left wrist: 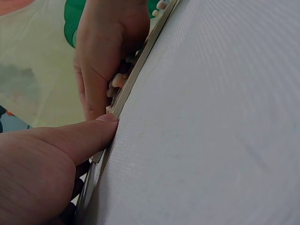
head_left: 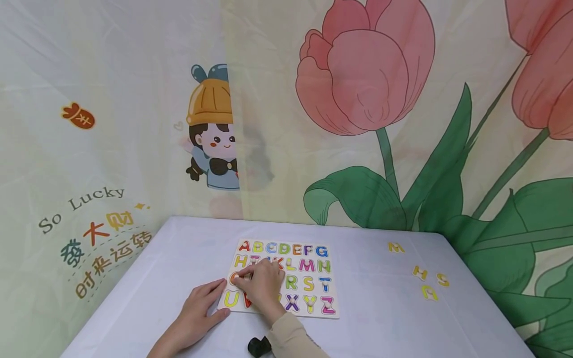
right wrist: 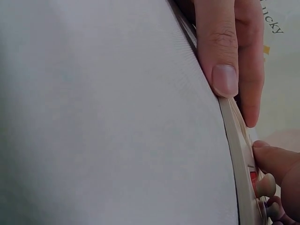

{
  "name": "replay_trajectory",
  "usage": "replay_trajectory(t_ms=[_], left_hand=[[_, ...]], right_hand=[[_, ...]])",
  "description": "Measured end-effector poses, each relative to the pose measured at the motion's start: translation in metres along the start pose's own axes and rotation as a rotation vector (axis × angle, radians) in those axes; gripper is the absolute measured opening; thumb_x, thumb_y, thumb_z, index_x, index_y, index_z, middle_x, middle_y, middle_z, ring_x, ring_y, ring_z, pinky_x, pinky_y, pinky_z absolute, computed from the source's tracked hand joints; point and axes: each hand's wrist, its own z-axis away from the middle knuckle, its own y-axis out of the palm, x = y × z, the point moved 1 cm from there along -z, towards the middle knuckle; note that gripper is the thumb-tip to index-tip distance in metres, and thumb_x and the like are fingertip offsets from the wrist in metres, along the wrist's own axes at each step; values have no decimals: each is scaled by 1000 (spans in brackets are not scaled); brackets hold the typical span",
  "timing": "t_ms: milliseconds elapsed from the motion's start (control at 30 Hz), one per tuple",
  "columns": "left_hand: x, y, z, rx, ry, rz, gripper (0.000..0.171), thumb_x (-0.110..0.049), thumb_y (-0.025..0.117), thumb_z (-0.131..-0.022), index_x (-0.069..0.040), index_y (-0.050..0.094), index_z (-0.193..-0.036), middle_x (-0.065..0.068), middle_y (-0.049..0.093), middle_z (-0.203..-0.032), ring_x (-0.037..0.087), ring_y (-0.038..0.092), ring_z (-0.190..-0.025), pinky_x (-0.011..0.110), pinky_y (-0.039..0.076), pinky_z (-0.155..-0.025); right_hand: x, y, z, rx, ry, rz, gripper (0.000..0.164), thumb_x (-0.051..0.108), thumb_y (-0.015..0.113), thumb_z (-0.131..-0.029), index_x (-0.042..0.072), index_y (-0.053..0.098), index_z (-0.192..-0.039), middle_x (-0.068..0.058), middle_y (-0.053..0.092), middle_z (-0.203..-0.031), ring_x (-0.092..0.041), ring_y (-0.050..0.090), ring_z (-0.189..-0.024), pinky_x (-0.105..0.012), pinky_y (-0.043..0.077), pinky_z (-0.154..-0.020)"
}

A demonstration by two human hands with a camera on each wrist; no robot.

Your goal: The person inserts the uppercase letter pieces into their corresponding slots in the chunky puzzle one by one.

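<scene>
A white alphabet puzzle board (head_left: 333, 293) with colourful letters and small knobs lies on the table. My left hand (head_left: 197, 308) rests along its left edge with fingers extended; in the left wrist view its thumb (left wrist: 96, 133) presses against the board's side. My right hand (head_left: 264, 283) reaches over the board and pinches the orange letter O (head_left: 233, 278) at the left of the third row. That hand hides several letters of the middle rows. In the right wrist view, a knob (right wrist: 266, 185) stands up beside the right hand (right wrist: 290, 171).
Loose yellow letters, an M (head_left: 396, 247), an H (head_left: 420, 272), an S (head_left: 442, 280) and another yellow letter (head_left: 429, 293), lie on the table's right side. A black object (head_left: 258, 346) sits near the right sleeve (head_left: 295, 338). A printed curtain (head_left: 268, 149) hangs behind the white table (head_left: 376, 328).
</scene>
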Motion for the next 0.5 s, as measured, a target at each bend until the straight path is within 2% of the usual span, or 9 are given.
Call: replay_trajectory(t_ms=[167,367,400,500], left_hand=[[0,1,-2,17,-9,-5,78,-47,76,-96,-10,49,-160,5,46,-165,34,36,-150,64,33,-120],[1,1,-2,20,-5,-11,78,-48,75,-97,-10,49,-160,4,45,-165,34,36,-150,64,33,-119],[1,1,-2,15,0,-13,77,-48,75,-97,-10,49,-160,4,46,-165,34,36,-150,64,33,-120],[1,1,-1,-4,15,-13,76,-46,75,-98,-10,49,-160,3,46,-165,33,37,-149,63,34,-120]], right_hand=[[-3,-5,0,47,-24,-10,13,39,95,-77,32,87,-84,10,48,-77,-16,44,-85,-44,34,-83],[-5,-24,-4,218,-54,-88,15,34,92,-83,28,87,-97,7,58,-88,-14,46,-90,-47,37,-91],[-5,-29,-5,246,-64,-102,16,33,92,-84,28,87,-99,6,60,-90,-14,47,-91,-47,38,-96],[-6,-46,-7,312,-106,-137,18,29,90,-87,25,87,-104,4,65,-100,-15,51,-98,-45,43,-94]])
